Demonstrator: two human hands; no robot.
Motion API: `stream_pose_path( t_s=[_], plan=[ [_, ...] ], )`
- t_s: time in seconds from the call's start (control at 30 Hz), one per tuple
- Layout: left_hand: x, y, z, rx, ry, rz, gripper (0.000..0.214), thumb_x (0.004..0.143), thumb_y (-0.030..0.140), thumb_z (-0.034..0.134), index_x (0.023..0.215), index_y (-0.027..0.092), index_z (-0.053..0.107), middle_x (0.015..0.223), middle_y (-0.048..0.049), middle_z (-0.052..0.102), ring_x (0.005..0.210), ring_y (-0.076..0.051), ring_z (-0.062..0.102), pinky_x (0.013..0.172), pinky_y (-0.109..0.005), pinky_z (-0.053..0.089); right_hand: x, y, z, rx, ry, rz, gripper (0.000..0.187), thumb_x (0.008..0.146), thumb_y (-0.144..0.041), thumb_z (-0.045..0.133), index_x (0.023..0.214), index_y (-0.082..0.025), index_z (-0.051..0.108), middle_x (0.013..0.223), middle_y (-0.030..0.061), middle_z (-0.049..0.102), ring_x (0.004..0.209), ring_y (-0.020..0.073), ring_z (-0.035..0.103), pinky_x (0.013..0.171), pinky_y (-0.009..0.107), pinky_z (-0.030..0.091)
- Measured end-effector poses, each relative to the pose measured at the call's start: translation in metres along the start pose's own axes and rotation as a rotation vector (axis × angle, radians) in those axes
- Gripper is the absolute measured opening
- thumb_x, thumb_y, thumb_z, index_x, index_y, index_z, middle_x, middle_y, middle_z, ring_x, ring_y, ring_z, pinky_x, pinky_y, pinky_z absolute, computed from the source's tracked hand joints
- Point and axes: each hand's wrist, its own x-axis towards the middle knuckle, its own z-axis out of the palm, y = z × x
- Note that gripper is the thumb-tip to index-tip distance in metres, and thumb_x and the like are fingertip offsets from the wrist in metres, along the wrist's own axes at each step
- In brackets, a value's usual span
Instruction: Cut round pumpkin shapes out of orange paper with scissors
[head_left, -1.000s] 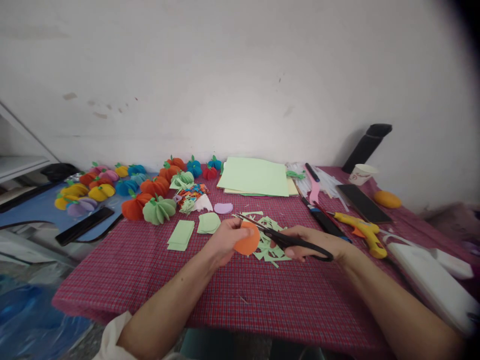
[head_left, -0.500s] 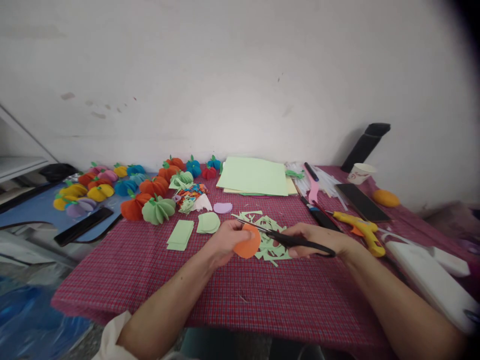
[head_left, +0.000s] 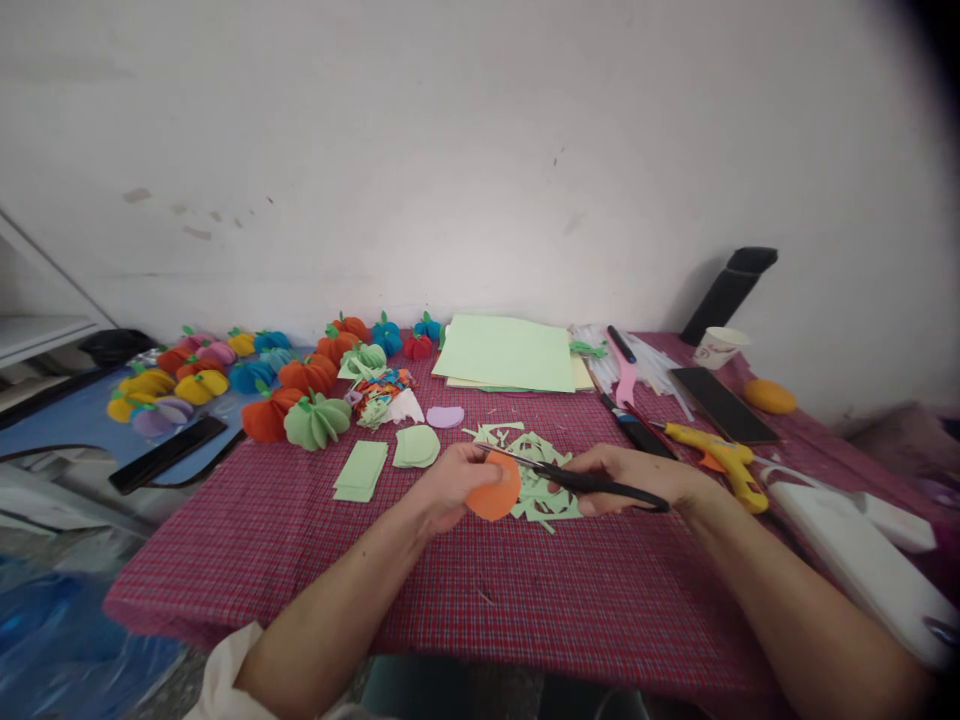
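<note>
My left hand (head_left: 455, 482) pinches a rounded piece of orange paper (head_left: 496, 492) between thumb and fingers. In my right hand (head_left: 613, 474) are black-handled scissors (head_left: 581, 480), their blades lying across the upper edge of the orange paper. Beneath both hands spreads a heap of light green paper scraps (head_left: 544, 500). Left of my left hand lie a stack of green rounded cutouts (head_left: 417, 446) and a stack of green rectangles (head_left: 361, 470). A purple cutout (head_left: 445, 416) rests just behind them.
Colourful paper pumpkins (head_left: 318, 420) crowd the left side. Large green sheets (head_left: 506, 352) lie at the back. On the right are a yellow glue gun (head_left: 724, 460), a dark phone (head_left: 724, 402), a paper cup (head_left: 720, 346) and a white box (head_left: 862, 560). Red checked cloth (head_left: 300, 580) covers the table.
The orange paper and the scissors have shifted very slightly against each other at the paper's upper edge. Both hands keep their holds; everything else stays put.
</note>
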Motion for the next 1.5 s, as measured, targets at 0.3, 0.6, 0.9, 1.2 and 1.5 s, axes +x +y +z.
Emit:
stream_pose_path(
  t_s=[0.3,0.6,0.9,1.2,1.5],
  plan=[
    [0.010,-0.003,-0.009,-0.018,0.044,0.026,0.016,0.055,0.020,0.066,0.066,0.010,0.059,0.058,-0.0029,0.060,0.048,-0.010,0.053,0.047,-0.021,0.038,0.010,0.012,0.006,0.203,0.197,0.085,0.042,0.072,-0.045,0.054,0.099,-0.013,0.054,0.055,-0.0045,0.045,0.040,0.0044,0.041,0.038,0.016,0.034],
    [0.020,-0.010,-0.016,-0.054,0.103,0.078,0.028,0.061,0.030,0.067,0.081,0.012,0.061,0.073,-0.0052,0.063,0.063,-0.013,0.057,0.060,-0.026,0.045,0.034,0.027,0.021,0.235,0.532,-0.011,0.033,0.068,-0.033,0.058,0.093,-0.013,0.051,0.059,-0.0036,0.048,0.041,0.0039,0.038,0.037,0.017,0.031],
    [0.020,-0.023,0.000,-0.023,0.112,0.071,0.034,0.060,0.032,0.068,0.087,0.013,0.061,0.084,-0.0077,0.064,0.073,-0.015,0.059,0.070,-0.029,0.046,0.052,0.009,0.038,0.446,0.840,-0.133,0.038,0.065,-0.024,0.061,0.099,-0.015,0.047,0.073,0.0004,0.057,0.056,0.0087,0.052,0.049,0.019,0.041],
    [0.022,-0.026,0.003,0.158,0.245,0.320,0.051,0.062,0.026,0.065,0.108,0.021,0.044,0.071,0.0013,0.062,0.063,-0.011,0.058,0.062,-0.024,0.046,0.060,0.021,0.042,0.300,0.873,-0.095,0.042,0.064,-0.026,0.061,0.102,-0.015,0.047,0.073,0.0012,0.061,0.062,0.0127,0.056,0.053,0.022,0.042],
    [0.020,-0.023,0.001,0.234,0.326,0.439,0.035,0.063,0.028,0.064,0.094,0.020,0.050,0.085,-0.0022,0.062,0.075,-0.014,0.058,0.063,-0.024,0.046,0.043,0.019,0.042,-0.477,0.882,0.265,0.044,0.071,-0.029,0.052,0.113,-0.018,0.047,0.088,0.0083,0.064,0.080,0.0212,0.059,0.065,0.027,0.039]
  ],
)
